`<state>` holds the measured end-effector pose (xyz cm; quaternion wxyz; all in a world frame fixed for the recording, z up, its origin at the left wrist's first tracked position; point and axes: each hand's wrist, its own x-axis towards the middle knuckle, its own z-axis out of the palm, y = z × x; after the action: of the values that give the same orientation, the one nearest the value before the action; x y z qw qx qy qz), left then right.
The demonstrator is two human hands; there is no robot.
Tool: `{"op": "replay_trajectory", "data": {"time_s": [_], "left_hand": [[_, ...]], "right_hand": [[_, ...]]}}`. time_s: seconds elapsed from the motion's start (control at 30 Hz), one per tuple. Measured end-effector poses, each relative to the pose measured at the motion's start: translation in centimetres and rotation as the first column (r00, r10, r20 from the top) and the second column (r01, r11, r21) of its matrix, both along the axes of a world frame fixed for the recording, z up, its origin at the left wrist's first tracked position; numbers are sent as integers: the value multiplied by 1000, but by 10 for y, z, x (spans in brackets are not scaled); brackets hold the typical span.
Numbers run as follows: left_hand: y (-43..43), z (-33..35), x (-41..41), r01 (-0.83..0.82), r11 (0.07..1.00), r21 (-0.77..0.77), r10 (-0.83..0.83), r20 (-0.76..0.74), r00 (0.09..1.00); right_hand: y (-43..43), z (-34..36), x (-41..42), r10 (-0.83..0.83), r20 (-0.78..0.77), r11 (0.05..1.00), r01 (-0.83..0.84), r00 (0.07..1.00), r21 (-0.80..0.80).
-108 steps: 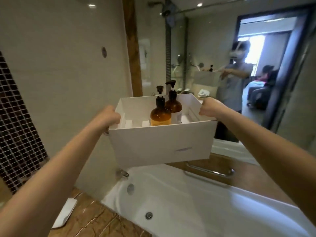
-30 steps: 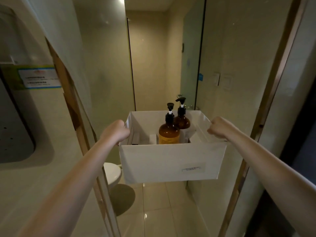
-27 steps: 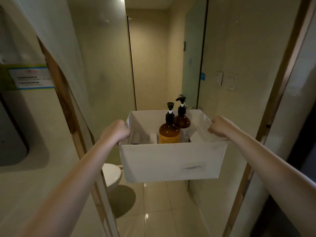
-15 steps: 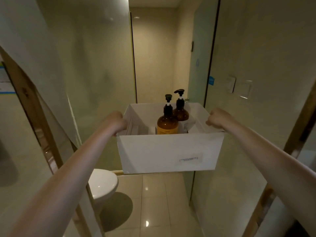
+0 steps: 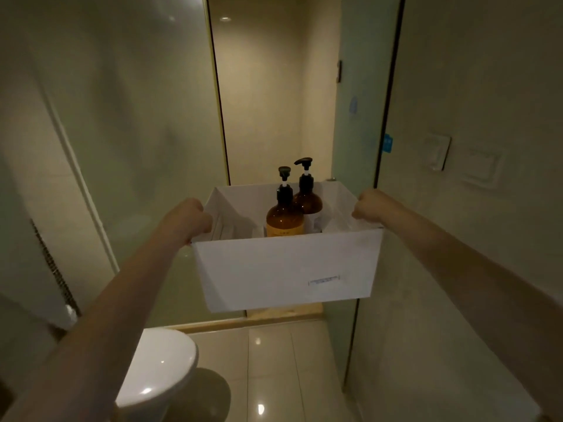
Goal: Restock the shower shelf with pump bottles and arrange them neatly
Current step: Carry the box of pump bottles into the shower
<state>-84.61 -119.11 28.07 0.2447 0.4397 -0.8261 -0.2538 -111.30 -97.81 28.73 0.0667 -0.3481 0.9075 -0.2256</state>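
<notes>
Out front at chest height: white box carried by both fists, left hand curled over left rim, right hand over right rim. Two amber pump bottles upright inside, near centre, probably touching. Toilet lower left, glass shower door ahead.

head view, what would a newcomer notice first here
The white box at centre, its side rims gripped by the left hand and right hand. Inside stand two amber bottles, the front pump bottle and rear pump bottle. A white toilet gleams lower left.
</notes>
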Motion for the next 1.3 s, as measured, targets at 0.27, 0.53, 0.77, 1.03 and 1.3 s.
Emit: {"op": "replay_trajectory", "data": {"time_s": [0.27,0.53,0.77,1.03,1.3], "left_hand": [[-98,1,-53,25,999,-29,-24,48,999],[-192,-9,-109,30,999,38,-31,16,999],[-258,-19,-167,58,996,73,-61,37,997],[-332,-27,-248,30,999,36,-32,46,998],[-398,-35,-322,16,1000,-25,-14,87,996]], "right_hand": [[-99,-11,-55,-46,12,994,47,999,-100],[-189,-21,-107,-79,24,988,82,997,-127],[-263,-30,-168,-90,22,995,91,996,-48],[-340,-36,-253,-49,9,997,49,999,-66],[-405,-35,-321,-75,-2,996,75,997,-41]]}}
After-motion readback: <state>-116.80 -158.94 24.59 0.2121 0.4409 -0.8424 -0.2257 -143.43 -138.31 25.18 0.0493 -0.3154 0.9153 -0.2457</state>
